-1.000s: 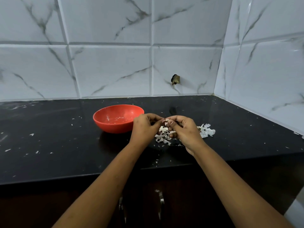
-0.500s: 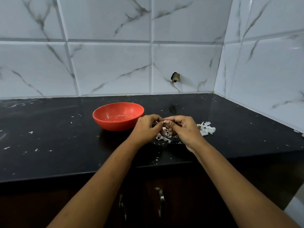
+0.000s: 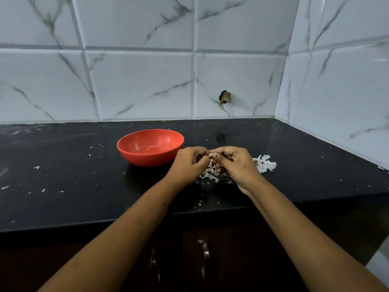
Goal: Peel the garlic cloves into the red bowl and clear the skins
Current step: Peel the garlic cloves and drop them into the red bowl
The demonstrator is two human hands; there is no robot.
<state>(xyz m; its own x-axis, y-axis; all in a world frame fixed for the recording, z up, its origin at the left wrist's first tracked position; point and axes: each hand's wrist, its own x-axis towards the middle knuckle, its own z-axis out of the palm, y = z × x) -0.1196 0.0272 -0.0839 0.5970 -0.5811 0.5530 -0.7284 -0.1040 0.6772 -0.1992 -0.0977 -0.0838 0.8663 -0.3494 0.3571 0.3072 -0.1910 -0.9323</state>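
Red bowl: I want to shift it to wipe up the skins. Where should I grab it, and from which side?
Probably pinch the red bowl at its left rim, from above-left: it sits upright, open, and the left hand crowds its right side.

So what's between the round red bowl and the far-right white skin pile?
The left hand and right hand, pinching a garlic clove over papery white skins; head view.

1. Bowl (image 3: 147, 159) sits on the counter (image 3: 63, 175), left of centre.
2. Your left hand (image 3: 189, 163) is just right of the bowl, and your right hand (image 3: 237, 165) meets it fingertip to fingertip.
3. Garlic clove (image 3: 211, 155) is pinched between both hands, above the counter.
4. Skins (image 3: 210, 173) lie beneath your hands.
5. Second heap (image 3: 265, 164) lies on the counter, just right of your right hand.
6. Wall fitting (image 3: 225, 97) is far behind the hands.
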